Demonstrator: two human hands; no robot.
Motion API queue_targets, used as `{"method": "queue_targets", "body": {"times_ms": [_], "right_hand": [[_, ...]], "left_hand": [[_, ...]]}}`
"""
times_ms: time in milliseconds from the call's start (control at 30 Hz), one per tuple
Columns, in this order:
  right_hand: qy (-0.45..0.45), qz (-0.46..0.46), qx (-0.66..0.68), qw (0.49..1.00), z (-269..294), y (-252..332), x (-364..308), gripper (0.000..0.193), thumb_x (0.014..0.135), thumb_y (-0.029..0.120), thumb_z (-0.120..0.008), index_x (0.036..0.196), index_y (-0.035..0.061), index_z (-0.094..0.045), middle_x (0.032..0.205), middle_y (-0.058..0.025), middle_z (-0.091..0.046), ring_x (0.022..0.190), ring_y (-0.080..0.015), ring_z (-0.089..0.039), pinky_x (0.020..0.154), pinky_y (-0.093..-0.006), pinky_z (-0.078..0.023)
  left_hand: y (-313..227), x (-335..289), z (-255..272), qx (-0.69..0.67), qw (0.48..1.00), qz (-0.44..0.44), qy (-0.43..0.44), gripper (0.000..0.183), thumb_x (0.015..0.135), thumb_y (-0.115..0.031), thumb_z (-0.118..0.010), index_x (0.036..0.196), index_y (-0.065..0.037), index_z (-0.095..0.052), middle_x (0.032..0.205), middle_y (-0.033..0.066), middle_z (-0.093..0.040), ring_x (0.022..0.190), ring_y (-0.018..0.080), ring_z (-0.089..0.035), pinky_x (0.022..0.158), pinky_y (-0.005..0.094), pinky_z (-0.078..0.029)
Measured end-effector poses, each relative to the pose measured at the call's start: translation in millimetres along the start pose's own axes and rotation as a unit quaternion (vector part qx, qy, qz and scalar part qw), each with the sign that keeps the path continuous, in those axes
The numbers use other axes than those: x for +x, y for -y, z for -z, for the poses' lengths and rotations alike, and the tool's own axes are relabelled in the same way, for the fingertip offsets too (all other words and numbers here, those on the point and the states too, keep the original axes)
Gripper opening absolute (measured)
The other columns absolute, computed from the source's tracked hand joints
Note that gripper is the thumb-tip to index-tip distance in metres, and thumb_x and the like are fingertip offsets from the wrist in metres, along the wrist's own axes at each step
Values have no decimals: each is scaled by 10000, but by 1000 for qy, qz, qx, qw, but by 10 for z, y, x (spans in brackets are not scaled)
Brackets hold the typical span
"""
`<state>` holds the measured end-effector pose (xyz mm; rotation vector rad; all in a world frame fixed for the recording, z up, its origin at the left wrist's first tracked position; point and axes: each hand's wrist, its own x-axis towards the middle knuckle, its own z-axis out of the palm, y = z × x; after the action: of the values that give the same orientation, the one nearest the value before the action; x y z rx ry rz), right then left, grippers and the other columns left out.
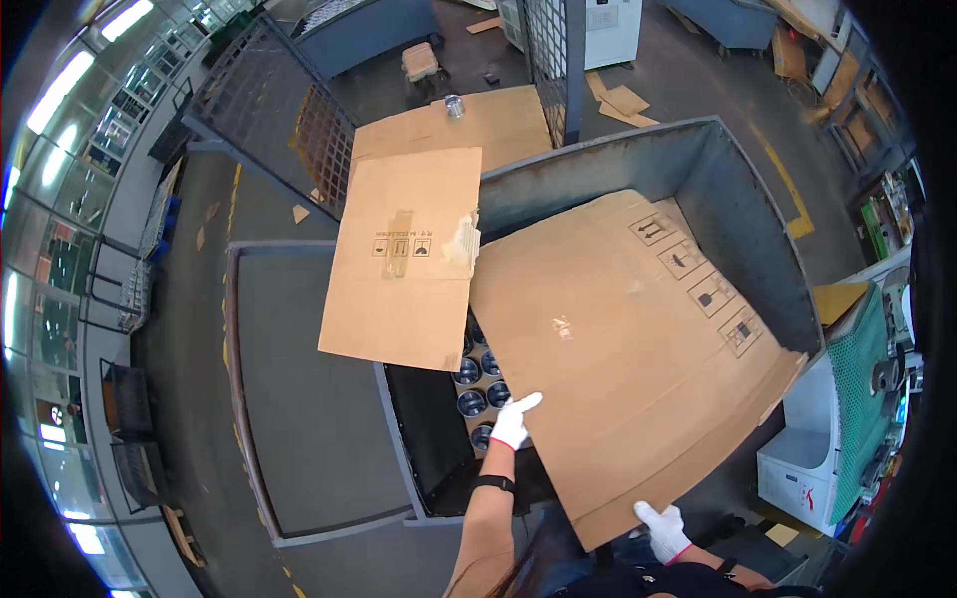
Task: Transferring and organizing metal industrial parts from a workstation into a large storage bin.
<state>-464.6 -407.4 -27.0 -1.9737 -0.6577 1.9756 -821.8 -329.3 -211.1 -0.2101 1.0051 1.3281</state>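
left hand [510, 424], right hand [664, 532], held cardboard [628, 339] (printed)

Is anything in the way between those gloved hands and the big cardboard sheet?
Nothing visible. The left hand is right at the left edge of the large cardboard sheet, and the right hand is at its near edge. The smaller cardboard sheet lies beyond the left hand, not between them.

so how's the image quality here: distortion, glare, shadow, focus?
Head view: fisheye bowing shows in the right rim of the bin, corners fall to black; head view: strip light at upper left is blown out; head view: large cardboard sheet is fairly evenly lit, its symbols crisp; head view: round parts beside its left edge sit in a darker area.
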Motion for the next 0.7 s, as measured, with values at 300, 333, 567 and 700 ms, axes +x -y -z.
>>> {"method": "queue_targets", "body": {"times_ms": [300,333,567,700], "right_hand": [[191,-256,154,935,-940,-47,470,331,990,141,-680,1277,18,-572,1210,-157,-678,1000,-283,-707,867,-405,-620],[175,-276,158,932,-1077,-54,493,355,989,147,-684,1292,14,-557,1250,-171,-658,1011,-296,-705,895,-417,-610],[129,-413,198,880,-1917,-368,865,494,1011,160,-655,1406,-18,-417,1424,-227,-530,1280,-392,-563,1106,-540,-489],[130,-431,174,876,-2215,-360,995,519,1042,171,-591,1454,-60,-376,1493,-270,-461,1394,-429,-467,1135,-489,-475]], "left_hand": [[-726,190,1055,67,997,-6,-34,517,861,29,-750,1349,-46,-596,1214,110,-700,1088,279,-698,929,436,-588],[-780,217,1191,73,996,-15,-43,541,857,38,-751,1363,-43,-578,1208,109,-699,1085,283,-698,932,441,-589],[-1223,338,1574,133,985,-2,-107,556,841,13,-788,1350,-45,-572,1208,105,-692,1066,285,-698,910,453,-586],[-1244,291,1762,156,979,-29,-130,523,853,-8,-786,1341,-17,-597,1189,106,-709,1046,258,-698,903,409,-577]]}}
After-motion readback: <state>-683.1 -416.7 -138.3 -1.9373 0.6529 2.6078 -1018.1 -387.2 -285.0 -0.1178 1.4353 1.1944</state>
